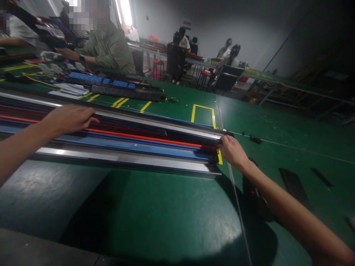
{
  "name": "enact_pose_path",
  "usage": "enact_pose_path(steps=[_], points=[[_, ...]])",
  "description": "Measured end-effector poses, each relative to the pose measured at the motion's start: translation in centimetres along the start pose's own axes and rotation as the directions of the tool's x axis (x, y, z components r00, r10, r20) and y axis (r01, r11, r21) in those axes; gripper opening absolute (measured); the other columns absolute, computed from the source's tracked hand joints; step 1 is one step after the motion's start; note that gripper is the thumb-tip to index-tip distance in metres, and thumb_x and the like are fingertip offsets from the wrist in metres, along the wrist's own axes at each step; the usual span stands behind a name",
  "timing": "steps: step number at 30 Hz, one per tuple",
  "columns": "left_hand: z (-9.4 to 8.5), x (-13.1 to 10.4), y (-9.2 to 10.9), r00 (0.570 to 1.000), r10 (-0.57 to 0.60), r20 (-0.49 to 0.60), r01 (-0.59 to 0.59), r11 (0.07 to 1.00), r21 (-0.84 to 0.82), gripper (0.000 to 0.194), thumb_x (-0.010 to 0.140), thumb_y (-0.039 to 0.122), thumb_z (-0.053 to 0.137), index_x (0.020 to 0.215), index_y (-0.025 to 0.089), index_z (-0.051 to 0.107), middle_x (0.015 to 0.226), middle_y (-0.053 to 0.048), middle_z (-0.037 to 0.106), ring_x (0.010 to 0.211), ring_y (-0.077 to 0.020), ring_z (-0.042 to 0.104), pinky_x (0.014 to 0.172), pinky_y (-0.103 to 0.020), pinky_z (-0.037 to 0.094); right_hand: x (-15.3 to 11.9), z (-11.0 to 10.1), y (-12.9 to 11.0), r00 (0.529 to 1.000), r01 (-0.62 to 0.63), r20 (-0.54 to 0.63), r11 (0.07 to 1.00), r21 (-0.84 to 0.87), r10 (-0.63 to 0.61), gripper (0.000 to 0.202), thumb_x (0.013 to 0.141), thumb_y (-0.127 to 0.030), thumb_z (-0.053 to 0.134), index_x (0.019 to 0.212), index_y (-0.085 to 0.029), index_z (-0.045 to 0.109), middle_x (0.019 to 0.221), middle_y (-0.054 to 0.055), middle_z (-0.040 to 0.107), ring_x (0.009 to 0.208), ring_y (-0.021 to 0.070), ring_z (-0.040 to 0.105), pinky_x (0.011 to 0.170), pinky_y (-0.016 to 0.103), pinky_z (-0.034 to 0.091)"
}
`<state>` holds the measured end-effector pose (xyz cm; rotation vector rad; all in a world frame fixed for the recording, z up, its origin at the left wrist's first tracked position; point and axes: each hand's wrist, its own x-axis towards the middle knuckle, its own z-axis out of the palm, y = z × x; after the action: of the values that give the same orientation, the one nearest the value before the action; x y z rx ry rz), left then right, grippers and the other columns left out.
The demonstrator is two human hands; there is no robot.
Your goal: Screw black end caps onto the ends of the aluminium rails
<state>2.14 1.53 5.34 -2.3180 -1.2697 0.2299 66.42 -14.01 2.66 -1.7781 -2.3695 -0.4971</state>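
Note:
A long metal profile (155,123), silver with black edges, runs across the green table from the left edge toward the middle. My left hand (70,119) has its fingers curled over this profile on the left. My right hand (233,150) pinches its right end between thumb and fingers. Just in front lies a second silver profile (133,159), roughly parallel to it. Between the two run a blue strip (155,149) and a thin red-orange strip (146,136). The undersides of the fingers are hidden.
The green tabletop (155,210) carries yellow tape marks (203,107). Behind the profiles lie blue blocks (85,77), wires and dark bars. Dark flat pieces (294,184) and a dark object with a red light (256,197) lie right. A person (111,51) sits across the table; others sit farther back.

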Motion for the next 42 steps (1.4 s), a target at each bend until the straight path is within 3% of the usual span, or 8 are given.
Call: enact_pose_path(steps=[6, 13, 20, 34, 42], points=[[-0.1, 1.4, 0.4, 0.999, -0.016, 0.039, 0.016, 1.0, -0.008, 0.046, 0.099, 0.043, 0.025, 0.094, 0.015, 0.061, 0.094, -0.023, 0.074, 0.094, -0.0384, 0.074, 0.081, -0.048, 0.056, 1.0, 0.4, 0.7, 1.0, 0.004, -0.005, 1.0, -0.006, -0.004, 0.007, 0.096, -0.013, 0.051, 0.095, -0.017, 0.056, 0.095, 0.018, 0.068, 0.087, 0.0307, 0.062, 0.08, 0.04, 0.047], [1.1, 3.6, 0.0, 0.995, -0.058, 0.086, 0.061, 0.998, -0.034, 0.041, 0.099, 0.042, 0.032, 0.097, 0.013, 0.061, 0.102, -0.025, 0.075, 0.098, -0.0382, 0.074, 0.083, -0.046, 0.055, 2.5, 1.6, 1.7, 1.0, -0.001, 0.008, 1.0, -0.024, 0.001, 0.008, 0.097, -0.013, 0.05, 0.096, -0.015, 0.058, 0.096, 0.019, 0.068, 0.087, 0.0304, 0.061, 0.08, 0.039, 0.046], [1.8, 5.4, 0.0, 0.998, -0.04, 0.047, 0.04, 0.999, -0.019, 0.043, 0.101, 0.037, 0.028, 0.098, 0.011, 0.062, 0.106, -0.025, 0.075, 0.097, -0.0387, 0.074, 0.082, -0.046, 0.054, 4.4, 3.3, 2.8, 1.0, -0.02, 0.021, 0.999, -0.035, 0.021, 0.005, 0.097, -0.013, 0.053, 0.097, -0.014, 0.058, 0.099, 0.021, 0.068, 0.092, 0.032, 0.06, 0.082, 0.039, 0.045], [2.1, 8.3, 0.2, 0.996, -0.085, 0.027, 0.085, 0.996, 0.022, 0.055, 0.102, 0.043, 0.025, 0.104, 0.007, 0.066, 0.102, -0.028, 0.075, 0.097, -0.04, 0.074, 0.08, -0.045, 0.054, 7.0, 4.4, 4.1, 0.997, -0.061, 0.037, 0.998, -0.023, 0.061, 0.009, 0.097, -0.013, 0.053, 0.102, -0.013, 0.06, 0.103, 0.022, 0.068, 0.095, 0.0335, 0.059, 0.084, 0.041, 0.043], [2.9, 10.3, 0.1, 0.992, -0.099, 0.076, 0.1, 0.995, -0.01, 0.052, 0.102, 0.041, 0.026, 0.108, 0.008, 0.065, 0.105, -0.024, 0.075, 0.097, -0.0387, 0.074, 0.075, -0.041, 0.052, 8.5, 5.1, 4.7, 0.994, -0.077, 0.069, 0.996, -0.044, 0.08, 0.01, 0.098, -0.011, 0.051, 0.103, -0.012, 0.059, 0.107, 0.023, 0.069, 0.097, 0.0328, 0.059, 0.085, 0.04, 0.042]])
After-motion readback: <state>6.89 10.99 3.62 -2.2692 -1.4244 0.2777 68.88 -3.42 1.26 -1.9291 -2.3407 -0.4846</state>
